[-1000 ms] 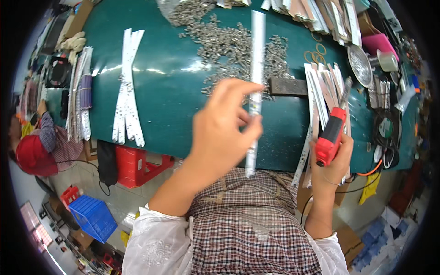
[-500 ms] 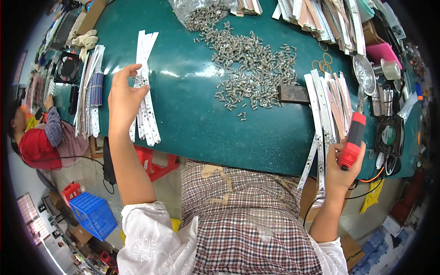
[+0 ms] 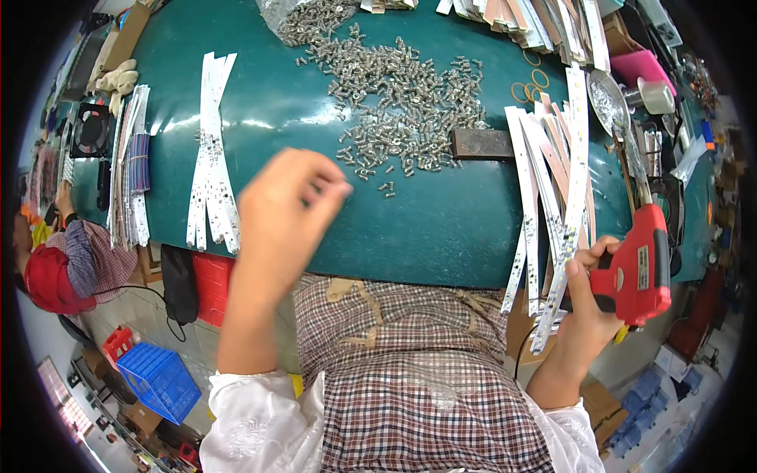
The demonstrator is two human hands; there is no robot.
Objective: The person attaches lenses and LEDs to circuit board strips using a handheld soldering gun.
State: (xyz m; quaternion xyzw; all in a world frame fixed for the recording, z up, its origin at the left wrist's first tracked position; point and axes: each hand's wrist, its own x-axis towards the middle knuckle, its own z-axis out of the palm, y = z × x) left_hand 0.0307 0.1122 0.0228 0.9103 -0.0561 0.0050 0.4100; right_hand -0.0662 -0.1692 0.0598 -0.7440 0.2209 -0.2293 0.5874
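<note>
My right hand (image 3: pixel 587 296) is wrapped around a red and black soldering gun (image 3: pixel 640 272), its long metal tip pointing away over a metal dish (image 3: pixel 609 102). Thumb and fingers of that hand also grip the edge of a white LED strip (image 3: pixel 578 150), which stands out over a pile of similar strips (image 3: pixel 520 173). My left hand (image 3: pixel 288 209) is in the air over the table, fingers curled toward the thumb and blurred; nothing shows in it. Left of it, crossed LED strips (image 3: pixel 211 158) lie in a stack.
Many small metal connectors (image 3: pixel 394 94) spill from a plastic bag (image 3: pixel 272 16) across the green table (image 3: pixel 378 236). A dark metal block (image 3: pixel 482 144) lies beside them, with rubber bands (image 3: pixel 520 92) behind. More strips and a wire bundle (image 3: pixel 140 162) lie far left. Another person (image 3: pixel 59 260) sits there.
My left hand has left the strip stack and moved right. My right hand has turned the soldering gun, and a LED strip now stands clear of the pile at its fingers.
</note>
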